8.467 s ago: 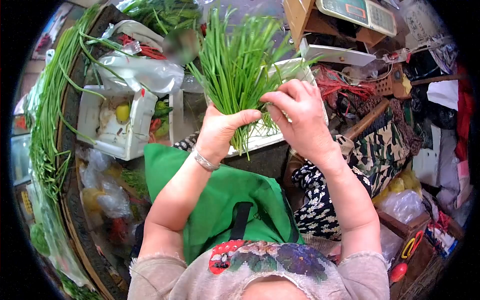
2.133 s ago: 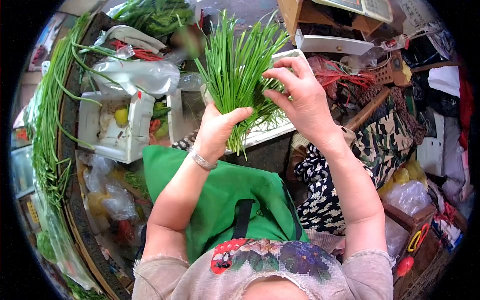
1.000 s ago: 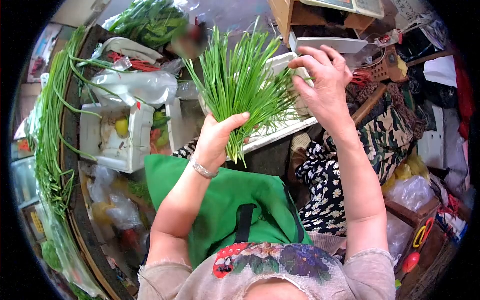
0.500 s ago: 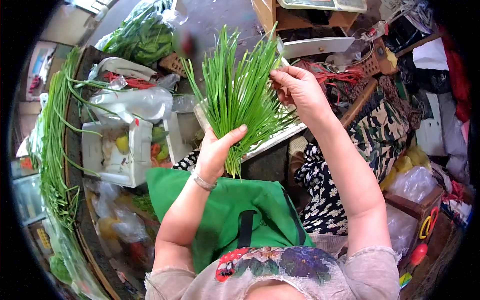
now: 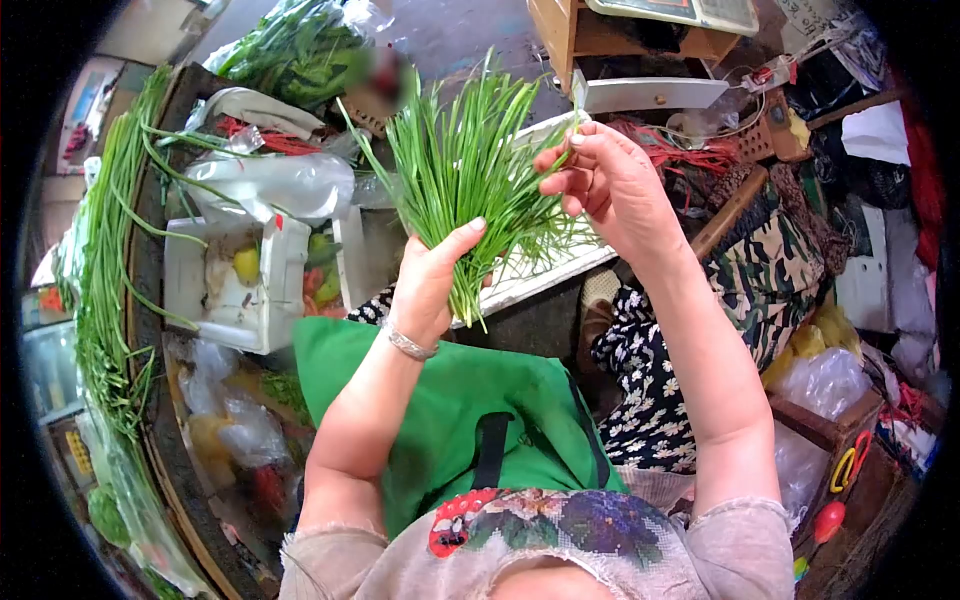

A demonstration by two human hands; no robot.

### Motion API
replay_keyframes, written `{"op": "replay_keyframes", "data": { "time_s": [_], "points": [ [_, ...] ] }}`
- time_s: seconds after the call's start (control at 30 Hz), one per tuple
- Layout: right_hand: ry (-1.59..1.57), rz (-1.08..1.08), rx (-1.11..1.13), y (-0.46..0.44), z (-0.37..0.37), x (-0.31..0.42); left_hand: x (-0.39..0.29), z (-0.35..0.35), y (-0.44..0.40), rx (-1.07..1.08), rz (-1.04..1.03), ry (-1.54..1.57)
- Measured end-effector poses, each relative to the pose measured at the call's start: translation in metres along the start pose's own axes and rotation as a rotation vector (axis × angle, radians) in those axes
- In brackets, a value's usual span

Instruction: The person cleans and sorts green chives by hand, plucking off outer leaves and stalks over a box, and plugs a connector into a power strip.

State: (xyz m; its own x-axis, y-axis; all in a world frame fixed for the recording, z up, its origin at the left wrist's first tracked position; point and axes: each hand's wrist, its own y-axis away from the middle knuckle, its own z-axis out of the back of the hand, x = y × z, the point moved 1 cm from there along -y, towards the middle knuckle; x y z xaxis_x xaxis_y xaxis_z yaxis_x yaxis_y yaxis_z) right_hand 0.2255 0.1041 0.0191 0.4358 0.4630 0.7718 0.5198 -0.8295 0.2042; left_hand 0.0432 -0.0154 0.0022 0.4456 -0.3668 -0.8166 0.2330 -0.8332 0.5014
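My left hand (image 5: 430, 272) is wrapped round the lower part of a bunch of green chives (image 5: 465, 165), thumb across the front. The leaves fan upward and away from me, and the stalk ends stick out below the fist. At the right edge of the bunch, my right hand (image 5: 610, 180) has thumb and forefinger pinched together on what looks like a thin chive blade; its other fingers are curled. Beneath the bunch is a white foam tray (image 5: 545, 285) with more loose green leaves on it. A green apron (image 5: 450, 400) covers my lap.
Long green stalks (image 5: 105, 270) lie along a ledge at left. Beside it stands a white foam box (image 5: 285, 285) holding a yellow item. A bag of leafy greens (image 5: 290, 60) is at the back, an open drawer (image 5: 655, 95) at back right, and a wooden box (image 5: 830, 425) at right.
My right hand has drawn slightly right and down, its fingers a little more spread out. The bunch in my left hand has tipped slightly left. The view has shifted a little.
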Motion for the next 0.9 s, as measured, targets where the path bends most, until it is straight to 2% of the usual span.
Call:
{"op": "replay_keyframes", "data": {
  "time_s": [0.1, 0.17, 0.2, 0.23, 0.3, 0.33, 0.43, 0.6, 0.7, 0.77, 0.8, 0.83, 0.87, 0.9],
  "points": [
    [0.047, -0.018, 0.054, 0.0, 0.001, -0.001, -0.002, 0.0, 0.0, 0.02, -0.028, 0.01],
    [0.607, 0.129, 0.107, 0.003, -0.001, 0.002, -0.002, 0.002, -0.002, 0.008, -0.07, 0.016],
    [0.62, 0.099, 0.146, 0.003, -0.002, -0.003, -0.001, 0.002, -0.002, 0.005, -0.07, 0.017],
    [0.902, 0.21, 0.148, 0.005, -0.003, -0.003, 0.0, 0.002, -0.003, -0.007, -0.098, 0.024],
    [1.19, 0.397, 0.207, 0.014, -0.009, 0.002, 0.0, 0.001, -0.003, -0.02, -0.123, 0.031],
    [1.261, 0.554, 0.238, 0.012, -0.005, -0.007, 0.0, 0.001, -0.002, -0.016, -0.133, 0.024],
    [1.418, 0.559, 0.218, 0.013, -0.004, -0.012, 0.002, 0.002, -0.003, 0.001, -0.15, 0.018],
    [1.3, 0.58, 0.11, 0.007, -0.006, -0.016, 0.006, 0.002, -0.003, 0.059, -0.171, 0.012],
    [1.03, 0.538, -0.079, -0.001, -0.001, -0.012, 0.004, 0.001, 0.0, 0.078, -0.124, 0.026],
    [1.157, 0.551, -0.102, -0.002, -0.001, -0.004, 0.005, 0.0, -0.001, 0.078, -0.184, -0.003],
    [1.027, 0.469, -0.085, 0.003, -0.008, -0.002, 0.007, 0.0, -0.002, 0.078, -0.183, -0.004],
    [1.026, 0.468, -0.087, 0.0, -0.005, -0.005, 0.008, 0.0, -0.003, 0.071, -0.191, -0.012],
    [1.131, 0.6, -0.069, -0.004, -0.001, -0.011, 0.009, 0.0, -0.004, 0.065, -0.2, -0.02],
    [1.158, 0.64, -0.057, -0.005, 0.001, -0.014, 0.007, -0.001, -0.002, 0.067, -0.199, -0.021]
  ]
}}
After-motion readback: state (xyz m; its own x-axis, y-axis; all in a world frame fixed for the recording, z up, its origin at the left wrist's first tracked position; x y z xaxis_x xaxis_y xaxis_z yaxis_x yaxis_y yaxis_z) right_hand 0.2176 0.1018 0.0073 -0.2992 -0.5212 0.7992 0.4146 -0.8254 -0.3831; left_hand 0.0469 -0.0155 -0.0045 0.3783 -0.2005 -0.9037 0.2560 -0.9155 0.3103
